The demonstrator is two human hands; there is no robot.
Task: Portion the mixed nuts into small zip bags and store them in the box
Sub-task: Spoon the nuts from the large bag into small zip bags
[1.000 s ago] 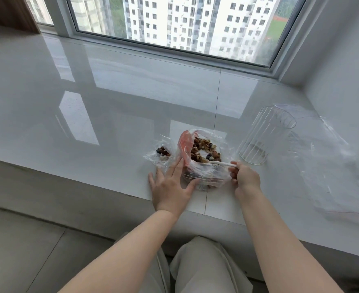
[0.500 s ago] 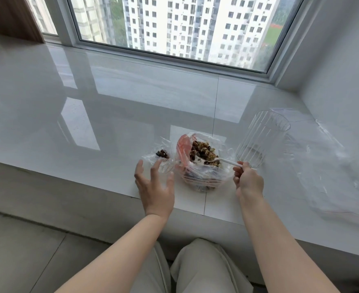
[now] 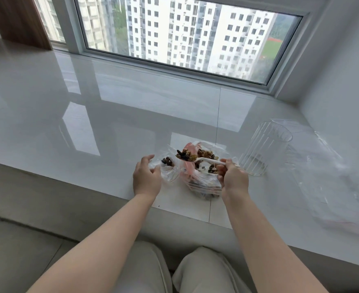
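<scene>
Right hand point(image 3: 233, 178) gripping white spoon point(image 3: 204, 160) heaped with nuts; left hand point(image 3: 146, 178) loosely curled, touching small zip bag point(image 3: 168, 168). Big nut bag point(image 3: 204, 178) sitting between; clear box point(image 3: 261, 149) standing on worktop point(image 3: 110, 123).

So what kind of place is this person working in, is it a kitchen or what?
Probably not a kitchen: it looks like a high-rise flat's bay-window ledge. The glossy white tiled sill runs under a large window facing tall apartment blocks, and the person sits at it with the nuts bag.
</scene>
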